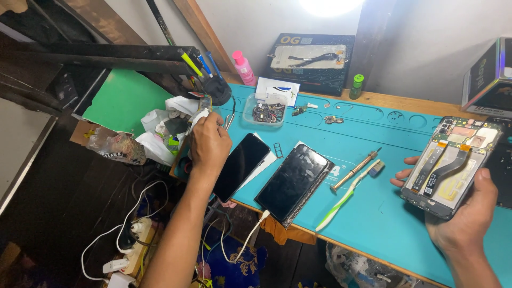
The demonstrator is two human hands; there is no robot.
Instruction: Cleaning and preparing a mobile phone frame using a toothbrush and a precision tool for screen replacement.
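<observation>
A teal mat covers most of the desk, and the work lies spread across it. The largest piece in hand is the opened phone, held up over the right side of the mat in the right hand; its fingers are wrapped around the lower edge and far side of the frame, thumb along the near side. Its back cover is already off, with the circuit board, flat ribbon cables and battery area showing, so the opening-up looks done, while any work on the inside and the closing-up seem still to come.

Two other phones lie face up near the middle of the mat: a dark one with a cable plugged in, and a slimmer black one just beside it.

The left hand reaches to the desk's left edge, fingers pinched on a small white thing among crumpled wrappers; what it is I cannot tell.

Between the phones and the opened one lie a green toothbrush and a brass-coloured screwdriver, both untouched. A clear tray of small parts sits farther back.
</observation>
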